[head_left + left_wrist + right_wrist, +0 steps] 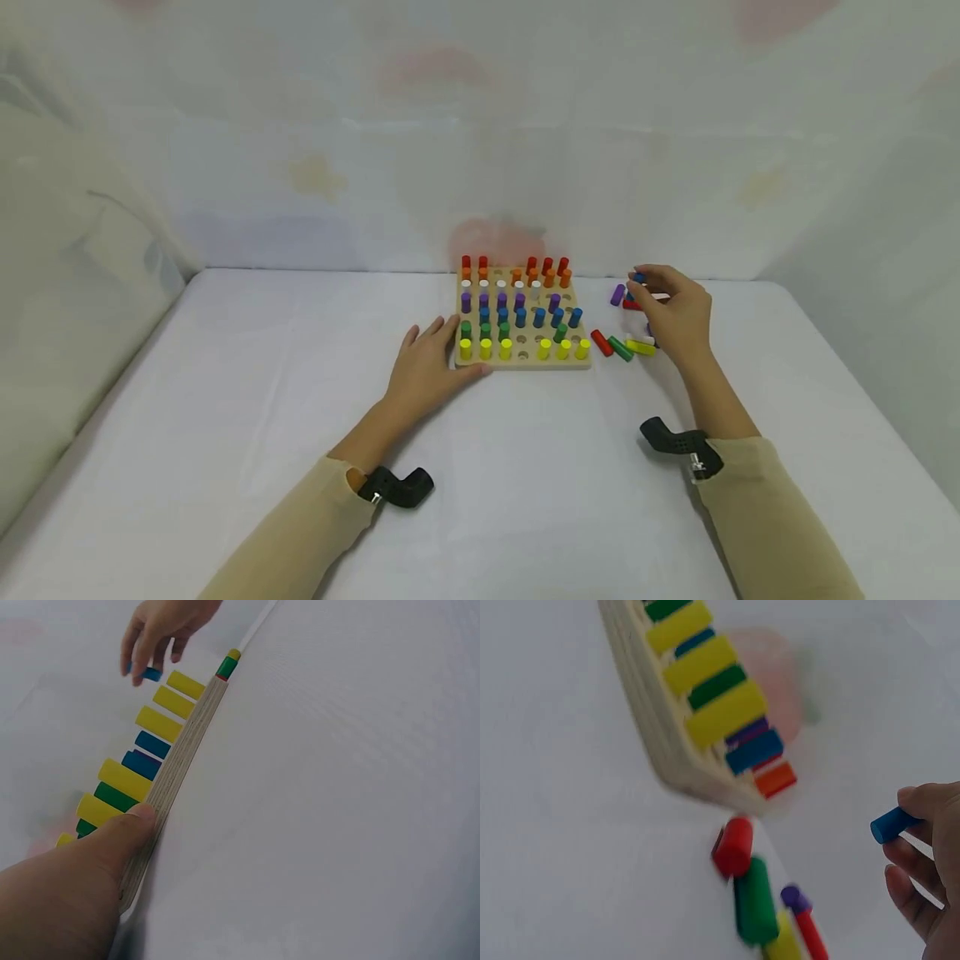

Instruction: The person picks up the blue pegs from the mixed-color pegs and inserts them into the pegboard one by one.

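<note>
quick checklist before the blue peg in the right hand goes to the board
1. Peg held: the right hand pinches the blue peg at the fingertips. Ok.
2. Board steadied: the left hand rests against the near left corner of the peg board, thumb on its edge. Ok.
3. Free hole in the blue row: a gap seems to show at its left end, but it is too small to be sure. Cannot tell.
4. Path clear: the loose pegs lie on the table right of the board, below the hand. Ok.
5. Peg orientation: held roughly level, not upright. Not ok.
</note>
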